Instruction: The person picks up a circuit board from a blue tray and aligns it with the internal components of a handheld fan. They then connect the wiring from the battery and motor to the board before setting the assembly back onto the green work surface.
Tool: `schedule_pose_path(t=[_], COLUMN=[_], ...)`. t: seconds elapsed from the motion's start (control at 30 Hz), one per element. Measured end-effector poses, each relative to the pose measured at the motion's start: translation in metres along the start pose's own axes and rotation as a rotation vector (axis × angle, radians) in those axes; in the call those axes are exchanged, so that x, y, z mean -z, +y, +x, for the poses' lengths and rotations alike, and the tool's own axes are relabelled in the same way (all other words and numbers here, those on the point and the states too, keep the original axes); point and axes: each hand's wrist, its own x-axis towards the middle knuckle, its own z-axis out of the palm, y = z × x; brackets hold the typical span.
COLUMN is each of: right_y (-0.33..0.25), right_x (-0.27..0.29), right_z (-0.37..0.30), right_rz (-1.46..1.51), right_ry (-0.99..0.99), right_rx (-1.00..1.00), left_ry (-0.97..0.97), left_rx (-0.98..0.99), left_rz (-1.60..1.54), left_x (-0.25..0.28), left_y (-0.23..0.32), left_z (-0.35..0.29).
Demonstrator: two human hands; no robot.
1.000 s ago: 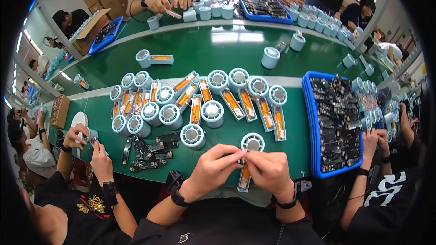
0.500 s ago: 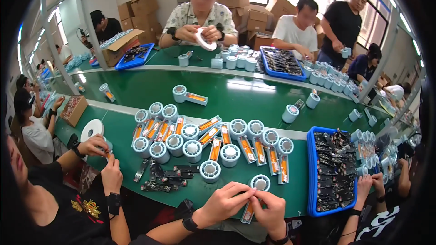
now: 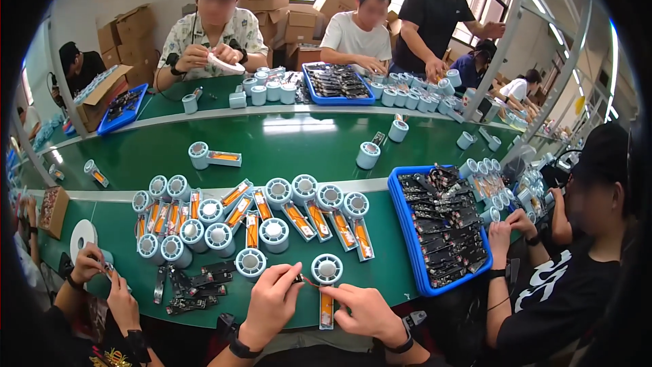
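Note:
At the near edge of the green bench, a light-blue handheld fan [image 3: 327, 268] has its round grille facing up, with its handle holding an orange battery [image 3: 327, 312] toward me. My left hand [image 3: 270, 302] pinches a small black circuit board just left of the fan. A thin red wire [image 3: 311, 281] runs from that board to the fan. My right hand [image 3: 367, 314] has its index finger stretched out, the tip touching the wire's end at the top of the handle. Its other fingers curl loosely, partly hidden.
Several similar fans [image 3: 274, 231] cover the bench ahead. Loose black circuit boards [image 3: 193, 292] lie left; stacked blue trays [image 3: 422, 273] of boards stand right. A green conveyor [image 3: 285, 129] runs beyond. Co-workers sit close on both sides, including a person in black [image 3: 577, 278] at right.
My view has swung right, so the scene sits farther left. My hands, earlier together over the fan's handle, are now apart, with the board and red wire showing between them.

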Motion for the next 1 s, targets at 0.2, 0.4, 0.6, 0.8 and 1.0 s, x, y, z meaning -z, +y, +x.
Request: schedule_pose_path(t=[0.2,0.4,0.6,0.8,1.0], right_y=[0.008,0.014,0.027,0.022,0.034], right_x=[0.008,0.008,-0.009,-0.027,-0.034], right_z=[0.0,0.006,0.006,0.007,0.011], right_rz=[0.028,0.113,0.131,0.438,0.529], right_ry=[-0.101,-0.094,0.301,0.277,0.31], right_rx=[0.121,0.05,0.076,-0.077,0.045], left_ry=[-0.031,-0.082,-0.175,-0.282,-0.254], left_rx=[-0.019,0.006,-0.022,-0.21,-0.159], left_rz=[0.0,0.007,-0.023,-0.072,-0.11], left_x=[0.0,0.008,0.008,0.004,-0.002], left_y=[-0.002,-0.007,-0.007,-0.008,-0.004], left_z=[0.001,0.003,0.0,0.005,0.007])
